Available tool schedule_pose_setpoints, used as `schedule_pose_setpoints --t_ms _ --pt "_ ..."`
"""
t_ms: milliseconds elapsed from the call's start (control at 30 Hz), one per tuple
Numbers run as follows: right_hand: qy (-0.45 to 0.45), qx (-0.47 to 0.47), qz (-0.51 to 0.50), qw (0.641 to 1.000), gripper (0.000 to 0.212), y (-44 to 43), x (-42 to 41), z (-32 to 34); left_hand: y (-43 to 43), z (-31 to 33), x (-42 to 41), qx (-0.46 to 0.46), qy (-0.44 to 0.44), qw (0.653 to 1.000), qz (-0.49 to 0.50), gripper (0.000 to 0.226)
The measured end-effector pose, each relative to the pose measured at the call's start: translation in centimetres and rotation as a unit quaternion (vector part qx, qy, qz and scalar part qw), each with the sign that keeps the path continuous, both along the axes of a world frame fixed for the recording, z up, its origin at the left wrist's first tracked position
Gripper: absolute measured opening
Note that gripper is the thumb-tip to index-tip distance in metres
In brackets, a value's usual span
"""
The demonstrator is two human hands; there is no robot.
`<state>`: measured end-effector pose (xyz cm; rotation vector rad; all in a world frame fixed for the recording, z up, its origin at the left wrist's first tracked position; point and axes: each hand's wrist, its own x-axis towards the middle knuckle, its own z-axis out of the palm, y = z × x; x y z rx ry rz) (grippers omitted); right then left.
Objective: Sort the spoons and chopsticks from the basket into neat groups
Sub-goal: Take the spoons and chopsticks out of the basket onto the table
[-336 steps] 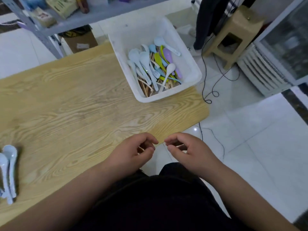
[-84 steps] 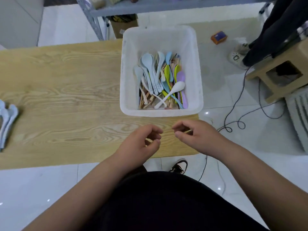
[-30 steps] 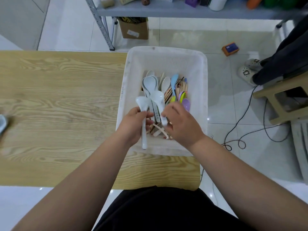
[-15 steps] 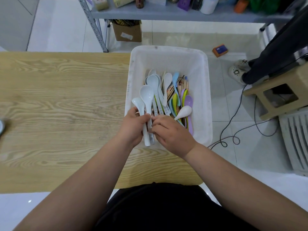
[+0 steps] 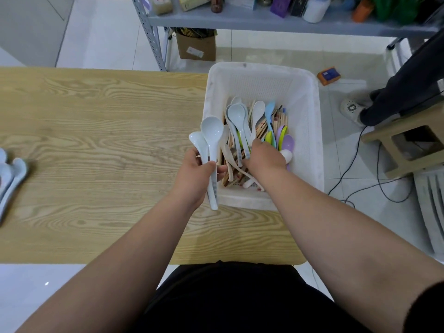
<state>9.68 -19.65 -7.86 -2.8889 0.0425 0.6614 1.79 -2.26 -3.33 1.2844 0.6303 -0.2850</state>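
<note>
my left hand (image 5: 194, 175) now grips two pale spoons (image 5: 208, 140) lifted at the white basket's (image 5: 310, 131) edge, one more than a moment ago. my right hand (image 5: 263, 156) digs among the spoons and chopsticks (image 5: 264, 126) inside; whether it has closed on anything, i cannot tell. the sorted spoon pile (image 5: 10, 175) waits far left on the table (image 5: 96, 131).

Dim cool indoor light, soft shadows, small glints on glossy floor tiles (image 5: 46, 283), wide-angle bending at edges
</note>
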Motion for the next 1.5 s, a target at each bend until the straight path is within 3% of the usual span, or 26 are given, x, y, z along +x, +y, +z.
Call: schedule_pose_setpoints --t_ms 133,233,400,467,533,700,833,1000,1167,1500 --pt "0.005 -0.029 -0.013 0.999 0.026 0.6 0.1 0.1 0.2 0.2 -0.3 0.014 -0.002 1.0 -0.003 0.038" --pt "0.04 0.004 -0.058 0.997 0.004 0.6 0.0 0.7 0.3 0.3 -0.5 0.021 0.0 1.0 -0.012 0.041" --pt "0.068 0.132 -0.17 0.974 0.017 -0.6 -2.3 3.0 0.2 0.2 -0.5 0.042 0.013 0.999 -0.021 0.047" --pt "0.087 0.264 -0.268 0.922 0.011 -1.2 -3.9 3.9 -0.1 0.2 -0.6 0.04 0.016 0.999 -0.012 0.045" --pt "0.127 0.381 -0.353 0.845 0.006 -1.9 -5.7 5.0 -0.4 0.4 -0.8 0.036 0.015 0.999 -0.004 0.043" --pt "0.145 0.531 -0.342 0.762 0.01 -4.3 -10.3 7.4 -1.9 1.7 -3.0 0.016 -0.005 1.0 0.018 0.048" --pt "0.125 0.534 -0.205 0.811 0.019 -4.3 -14.0 8.6 -3.7 2.8 -6.5 -0.042 -0.031 0.997 0.057 0.052" --pt "0.147 0.523 -0.068 0.837 0.031 -2.5 -17.9 7.6 -3.8 4.0 -12.9 -0.045 -0.015 0.986 0.158 0.055" --pt "0.202 0.513 0.045 0.833 0.059 1.4 -21.9 7.1 -1.5 4.7 -20.4 0.014 0.017 0.978 0.207 0.063" --pt "0.212 0.457 0.19 0.843 0.056 13.0 -27.6 8.1 8.1 3.8 -28.6 0.025 -0.014 0.949 0.314 0.046"
